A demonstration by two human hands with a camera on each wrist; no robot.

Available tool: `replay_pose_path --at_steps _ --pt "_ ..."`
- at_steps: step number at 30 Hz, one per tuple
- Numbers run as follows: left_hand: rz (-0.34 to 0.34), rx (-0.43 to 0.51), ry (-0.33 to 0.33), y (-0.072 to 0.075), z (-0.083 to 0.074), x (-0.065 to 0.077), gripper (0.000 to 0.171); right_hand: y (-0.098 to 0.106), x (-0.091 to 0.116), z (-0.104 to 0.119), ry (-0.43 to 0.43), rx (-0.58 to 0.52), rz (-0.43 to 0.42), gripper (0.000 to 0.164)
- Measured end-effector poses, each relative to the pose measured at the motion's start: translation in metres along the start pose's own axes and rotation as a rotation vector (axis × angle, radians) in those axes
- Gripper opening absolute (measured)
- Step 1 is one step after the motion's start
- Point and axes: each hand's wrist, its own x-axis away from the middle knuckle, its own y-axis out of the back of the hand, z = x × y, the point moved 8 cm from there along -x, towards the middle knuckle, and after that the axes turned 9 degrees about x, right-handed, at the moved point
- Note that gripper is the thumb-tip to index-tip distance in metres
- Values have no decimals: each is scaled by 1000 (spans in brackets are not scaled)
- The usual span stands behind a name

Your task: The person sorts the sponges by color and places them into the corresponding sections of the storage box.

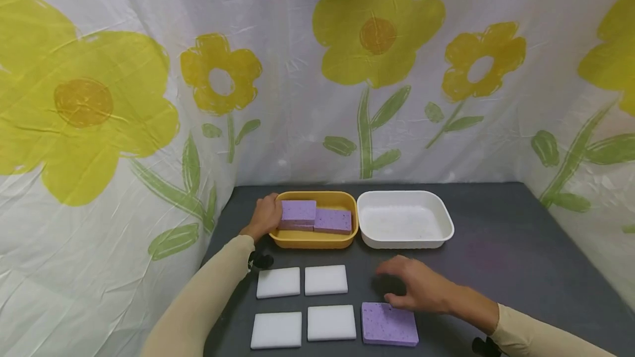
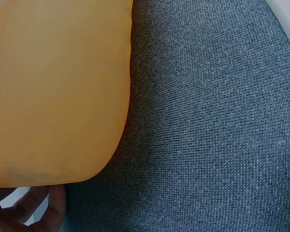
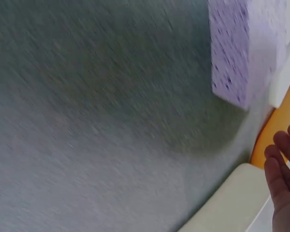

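Note:
The left hand (image 1: 266, 217) grips the left end of a yellow tub (image 1: 312, 242); in the left wrist view its curled fingers (image 2: 52, 210) lie against the tub's end wall. Inside the tub are purple sponges (image 1: 333, 220), stacked on the left and lower on the right. The right hand (image 1: 421, 285) is just above the far right corner of another purple sponge (image 1: 389, 325), which lies flat on the dark table. Its fingers are apart from the thumb, loosely bent, with nothing held. The right wrist view shows its fingertips (image 3: 275, 154) away from the purple sponge (image 3: 246, 53).
A white tub (image 1: 407, 242) stands right beside the yellow one. Several white sponges (image 1: 331, 323) lie in two rows on the dark table (image 1: 496, 247), left of the loose purple sponge. Behind the table hangs a flower-patterned curtain (image 1: 292, 98).

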Motion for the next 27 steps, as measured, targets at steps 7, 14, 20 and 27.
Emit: replay_pose_path --at_steps 7,14,20,27 --pt "-8 -7 -8 0 0 -1 51 -7 20 12 3 4 78 53" --pt "-1 -12 -3 0 0 -2 51 -5 35 19 1 36 109 61" --pt "-2 -7 0 0 -1 -2 51 -10 47 17 -61 26 151 64" --pt "-7 -12 16 -1 1 -1 50 -18 60 17 -132 -10 192 68"
